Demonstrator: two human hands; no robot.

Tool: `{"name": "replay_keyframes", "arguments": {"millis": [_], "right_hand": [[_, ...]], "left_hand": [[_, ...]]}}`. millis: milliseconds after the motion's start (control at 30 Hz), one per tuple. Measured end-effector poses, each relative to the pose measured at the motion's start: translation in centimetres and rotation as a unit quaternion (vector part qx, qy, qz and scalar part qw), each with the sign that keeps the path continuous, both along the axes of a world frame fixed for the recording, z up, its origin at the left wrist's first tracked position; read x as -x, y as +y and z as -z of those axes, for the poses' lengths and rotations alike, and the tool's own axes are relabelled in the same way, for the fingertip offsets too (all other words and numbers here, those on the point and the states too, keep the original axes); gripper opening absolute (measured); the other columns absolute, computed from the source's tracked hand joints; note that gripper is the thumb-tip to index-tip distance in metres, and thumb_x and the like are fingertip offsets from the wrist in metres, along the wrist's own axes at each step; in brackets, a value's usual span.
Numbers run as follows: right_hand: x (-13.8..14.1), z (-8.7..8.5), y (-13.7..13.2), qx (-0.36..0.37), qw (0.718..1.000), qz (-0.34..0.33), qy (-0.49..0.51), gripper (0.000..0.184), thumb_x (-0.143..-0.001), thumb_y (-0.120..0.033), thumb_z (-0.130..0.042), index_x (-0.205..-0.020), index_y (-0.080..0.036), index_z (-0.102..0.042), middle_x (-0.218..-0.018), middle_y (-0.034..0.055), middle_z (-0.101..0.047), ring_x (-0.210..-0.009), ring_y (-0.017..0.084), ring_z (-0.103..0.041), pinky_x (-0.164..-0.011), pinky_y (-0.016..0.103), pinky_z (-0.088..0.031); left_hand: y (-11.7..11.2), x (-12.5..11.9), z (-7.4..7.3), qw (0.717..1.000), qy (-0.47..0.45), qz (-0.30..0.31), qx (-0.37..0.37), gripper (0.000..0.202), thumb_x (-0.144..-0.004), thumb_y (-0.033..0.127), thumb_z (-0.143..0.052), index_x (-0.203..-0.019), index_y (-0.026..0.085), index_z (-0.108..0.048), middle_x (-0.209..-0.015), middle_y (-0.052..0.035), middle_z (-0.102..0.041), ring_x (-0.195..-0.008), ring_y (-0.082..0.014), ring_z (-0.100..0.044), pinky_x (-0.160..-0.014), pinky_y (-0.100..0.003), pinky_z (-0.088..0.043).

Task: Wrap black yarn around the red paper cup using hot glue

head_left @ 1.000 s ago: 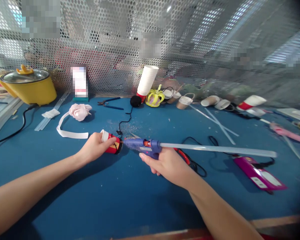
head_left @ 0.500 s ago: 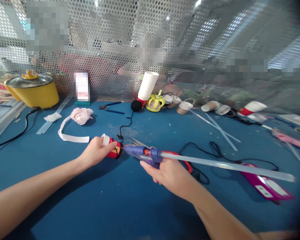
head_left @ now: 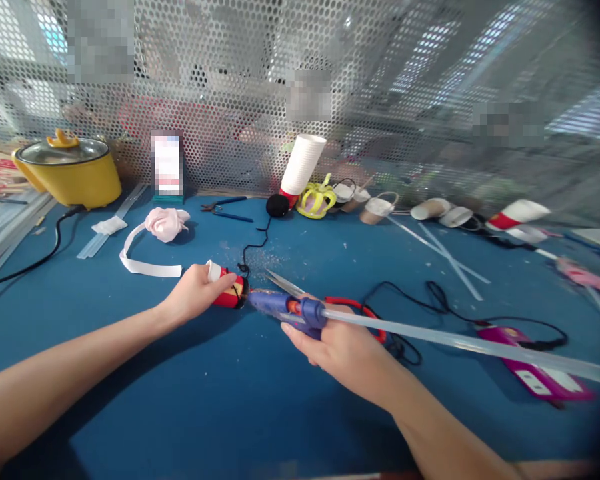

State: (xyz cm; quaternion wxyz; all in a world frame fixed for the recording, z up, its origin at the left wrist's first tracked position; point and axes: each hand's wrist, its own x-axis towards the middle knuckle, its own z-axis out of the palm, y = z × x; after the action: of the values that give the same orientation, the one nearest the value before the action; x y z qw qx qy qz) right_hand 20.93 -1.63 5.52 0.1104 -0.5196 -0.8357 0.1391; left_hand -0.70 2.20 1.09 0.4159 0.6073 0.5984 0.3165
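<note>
Tilted further than a second ago, the glue gun (head_left: 280,305) trails its glue stick (head_left: 455,341) lower. Its grip sits in the closed right hand (head_left: 340,347), nozzle touching the red paper cup (head_left: 227,293), which the left hand (head_left: 193,299) clasps sideways on the blue worktop (head_left: 230,400).

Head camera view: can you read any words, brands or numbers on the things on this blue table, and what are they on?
Nothing here can be read.
Small label on the glue gun in the right hand: too blurred.
Printed mark on the red and white cup in the left hand: not legible.
White labels on the magenta pack: too blurred.
Standing card at the mesh wall: blurred out.
</note>
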Motion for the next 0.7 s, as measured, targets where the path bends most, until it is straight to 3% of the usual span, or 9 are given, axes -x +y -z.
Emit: {"name": "replay_keyframes", "arguments": {"millis": [200, 333, 700], "right_hand": [[0.1, -0.05, 0.0, 0.01, 1.0, 0.011, 0.012, 0.016, -0.081, -0.033, -0.045, -0.081, -0.02, -0.055, -0.061, 0.0001, -0.06, -0.051, 0.014, -0.057, -0.054, 0.025, -0.044], [0.11, -0.17, 0.11, -0.012, 1.0, -0.017, 0.0, 0.014, -0.08, -0.028, -0.047, -0.077, -0.018, -0.057, -0.069, 0.0039, -0.062, -0.065, 0.018, -0.06, -0.062, 0.028, -0.045], [0.14, 0.05, 0.02, -0.063, 0.997, -0.026, -0.022, 0.017, -0.08, -0.029, -0.047, -0.074, -0.019, -0.058, -0.063, 0.0032, -0.06, -0.058, 0.016, -0.058, -0.054, 0.026, -0.041]], "left_hand": [[-0.04, 0.04, 0.15, 1.0, 0.003, -0.001, 0.0, 0.04, -0.072, 0.052, -0.046, -0.052, 0.018, -0.036, -0.048, 0.0059, -0.029, -0.047, -0.0076, -0.025, -0.043, -0.023, -0.018], [-0.01, 0.02, 0.1, 1.0, 0.009, 0.0, -0.005, 0.04, -0.071, 0.051, -0.046, -0.051, 0.019, -0.034, -0.048, 0.0059, -0.028, -0.047, -0.0076, -0.024, -0.043, -0.023, -0.018], [-0.06, 0.02, 0.42, 1.0, 0.007, -0.006, -0.011, 0.041, -0.071, 0.052, -0.047, -0.051, 0.019, -0.035, -0.048, 0.0059, -0.027, -0.046, -0.0078, -0.024, -0.042, -0.024, -0.017]]}}
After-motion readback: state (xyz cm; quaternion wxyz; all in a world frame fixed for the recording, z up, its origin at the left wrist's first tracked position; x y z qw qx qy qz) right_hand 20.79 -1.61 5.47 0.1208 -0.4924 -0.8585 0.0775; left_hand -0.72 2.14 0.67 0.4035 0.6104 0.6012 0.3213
